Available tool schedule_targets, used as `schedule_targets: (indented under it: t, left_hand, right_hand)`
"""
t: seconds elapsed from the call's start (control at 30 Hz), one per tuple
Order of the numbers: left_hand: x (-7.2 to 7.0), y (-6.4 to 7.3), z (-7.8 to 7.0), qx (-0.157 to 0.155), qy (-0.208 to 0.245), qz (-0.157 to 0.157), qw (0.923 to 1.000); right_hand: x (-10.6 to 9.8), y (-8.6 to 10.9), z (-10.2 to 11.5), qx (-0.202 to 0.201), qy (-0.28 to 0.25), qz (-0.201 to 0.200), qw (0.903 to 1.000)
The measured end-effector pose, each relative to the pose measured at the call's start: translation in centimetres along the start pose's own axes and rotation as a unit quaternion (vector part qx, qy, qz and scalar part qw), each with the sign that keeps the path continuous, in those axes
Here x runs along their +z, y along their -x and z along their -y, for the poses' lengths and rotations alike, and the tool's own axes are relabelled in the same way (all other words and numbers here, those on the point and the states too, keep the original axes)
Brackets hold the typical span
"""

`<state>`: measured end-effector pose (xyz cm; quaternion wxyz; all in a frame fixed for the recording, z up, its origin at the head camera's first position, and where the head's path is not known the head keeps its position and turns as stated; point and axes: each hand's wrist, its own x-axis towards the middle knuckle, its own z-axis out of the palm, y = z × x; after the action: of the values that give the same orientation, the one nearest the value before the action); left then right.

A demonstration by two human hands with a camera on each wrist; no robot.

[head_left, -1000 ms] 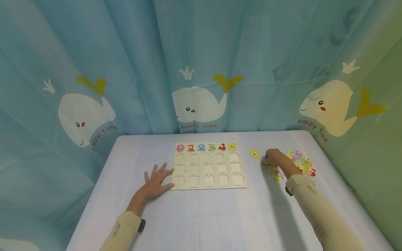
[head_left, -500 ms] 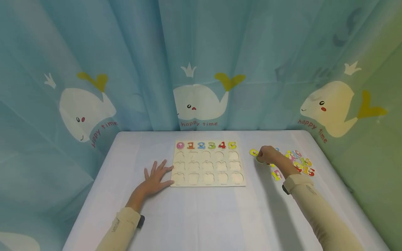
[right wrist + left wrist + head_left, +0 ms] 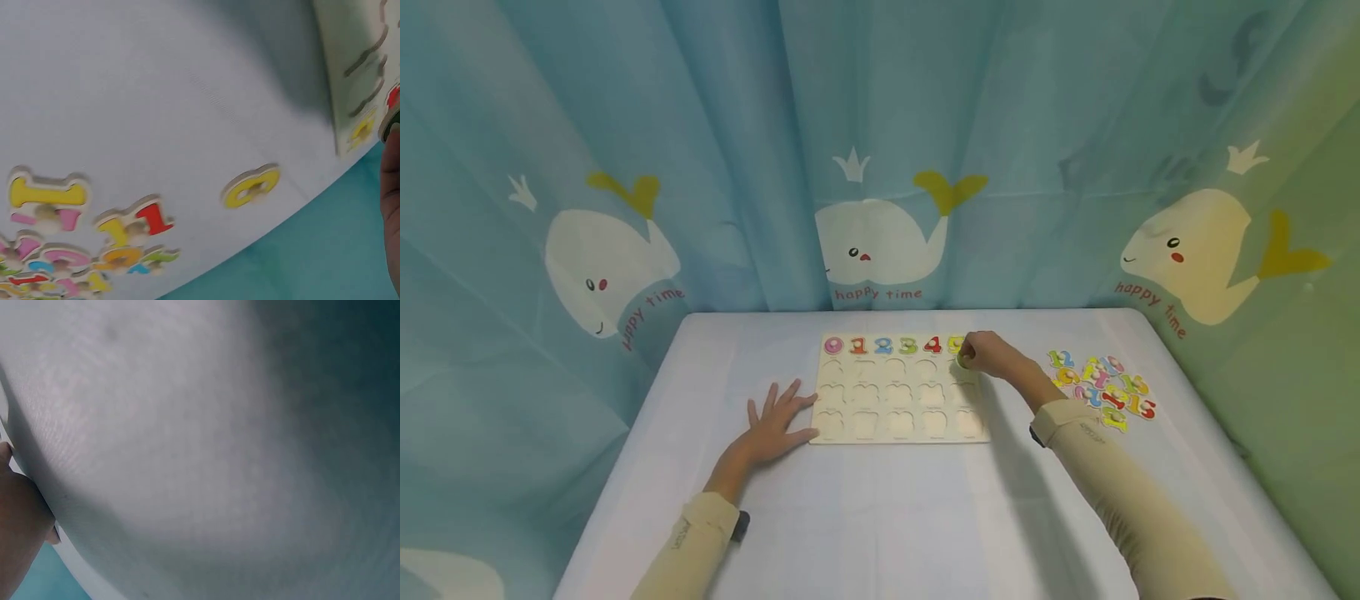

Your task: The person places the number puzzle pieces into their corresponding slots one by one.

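Note:
The wooden number puzzle board (image 3: 880, 409) lies on the table with the pieces 0 to 5 seated along its top row. My left hand (image 3: 769, 430) rests spread on the table, its thumb and a fingertip at the board's left edge. Over the right end of the second row, my right hand (image 3: 992, 355) pinches a green puzzle piece (image 3: 961, 361). Fingers hide most of that piece. In the right wrist view, the piece's wooden edge (image 3: 386, 128) shows at the right border. The left wrist view holds mostly blurred white tabletop and part of the hand.
Several loose number pieces (image 3: 1114, 395) lie clustered to the right of the board. A yellow 8 piece (image 3: 253, 186) lies apart from them, hidden behind the right arm in the head view. A blue whale-print curtain (image 3: 722, 208) hangs behind the white table (image 3: 880, 517).
My right hand has carried the green piece left from the loose pieces to over the board's right side. The left hand has stayed at the board's left edge.

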<state>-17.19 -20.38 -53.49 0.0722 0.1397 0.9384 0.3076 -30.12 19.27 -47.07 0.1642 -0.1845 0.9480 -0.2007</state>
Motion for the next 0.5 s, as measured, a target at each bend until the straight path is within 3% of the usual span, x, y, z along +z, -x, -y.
schedule_targets:
  t: [0.33, 0.5]
  left_hand:
    - [-0.2, 0.1, 0.3, -0.013, 0.003, 0.006, 0.9999]
    - [0.1, -0.1, 0.5, -0.014, -0.008, 0.012, 0.9998]
  right_hand:
    - [2.2, -2.5, 4.2, -0.071, 0.017, 0.024, 0.9970]
    - [3.9, -3.4, 6.0, -0.107, 0.042, 0.016, 0.9932]
